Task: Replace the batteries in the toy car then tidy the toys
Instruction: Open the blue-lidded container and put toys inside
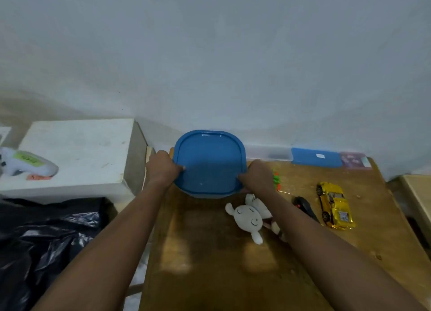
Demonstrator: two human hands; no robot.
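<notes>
Left hand: clenching the left rim of the blue-lidded box, thumb hooking over the lid edge.
Right hand: clenching the box's right rim in the same way.
Blue-lidded box: sitting at the far left corner of the desk; resting or lifting, not possible to tell.
Box contents: hiding under the opaque lid, so not showing.
Toy car: lying on the desk well to the right of the box, nearer the viewer.
Black remote: lying between the box and the car, just beside the car.
Plush rabbit: lying just in front of the box, under the right forearm.
Green and orange toy: peeking out just right of the box, beside the right hand.
Second box: standing right of the box against the wall; contents not showing.
Risk, lid: likely popping off suddenly under a two-sided pull, spilling whatever is inside.
Risk, edge: probably tipping off the desk's left side, being so close to it.
Risk, forearm: possibly sweeping the rabbit along when drawing the box nearer.
</notes>
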